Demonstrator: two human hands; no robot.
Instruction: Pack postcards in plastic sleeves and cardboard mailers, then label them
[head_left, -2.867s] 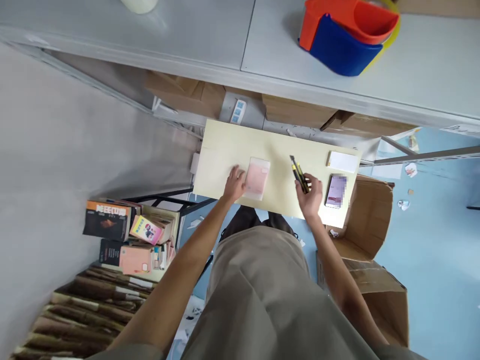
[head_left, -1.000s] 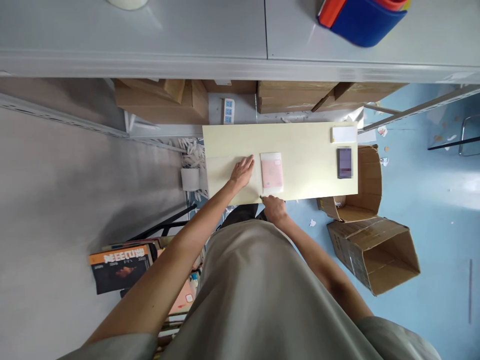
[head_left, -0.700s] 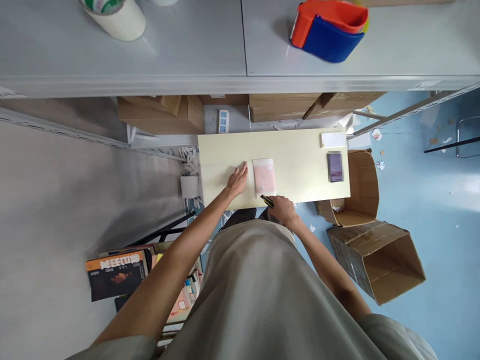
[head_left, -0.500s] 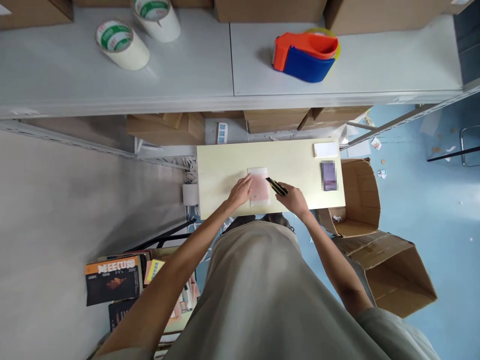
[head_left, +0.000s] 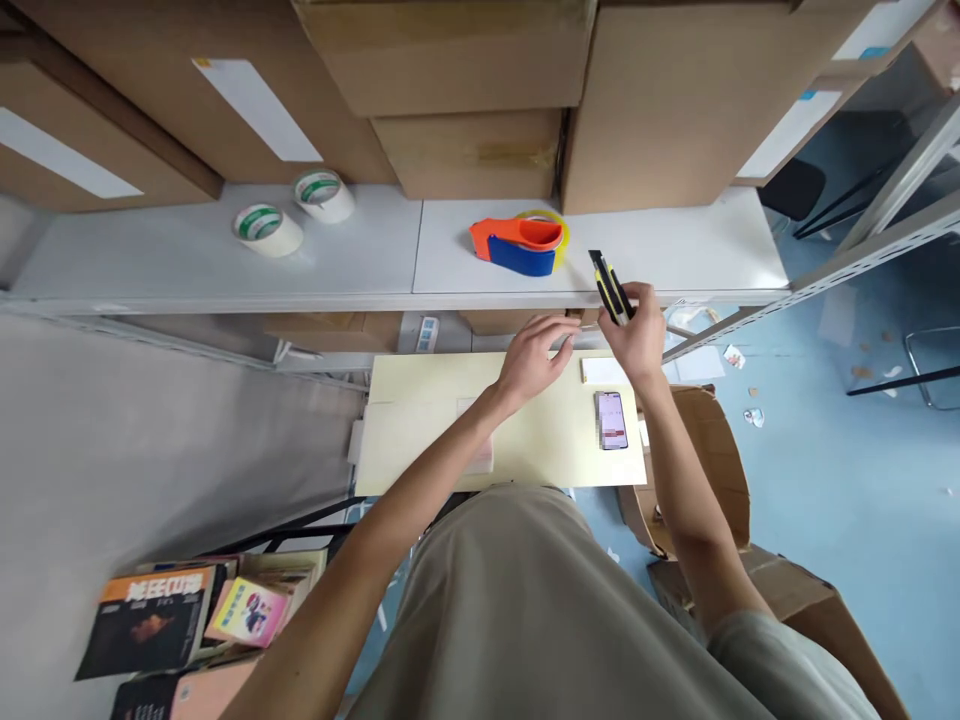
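Observation:
My right hand [head_left: 637, 335] is closed around a black and yellow utility knife [head_left: 609, 284], its tip pointing up toward the grey shelf. To the left of it my left hand [head_left: 536, 357] is raised over the back of the pale yellow table [head_left: 416, 385], fingers stretched out and apart, with nothing visible in them. Below my left forearm lies a pinkish flat packet [head_left: 482, 460], partly hidden by the arm. An orange and blue tape dispenser [head_left: 517, 250] sits on the shelf, left of the knife.
On the table's right end are a phone [head_left: 613, 420] and a white box [head_left: 602, 371]. Two tape rolls [head_left: 281, 238] stand on the shelf [head_left: 375, 260] before large cartons [head_left: 480, 150]. Open cardboard boxes [head_left: 709, 450] are on the floor at right; magazines [head_left: 150, 625] lie at lower left.
Both hands have risen away from the packet toward the shelf; the left has let go of the packet. The knife went up with my right hand. The view has tilted upward, showing more cartons.

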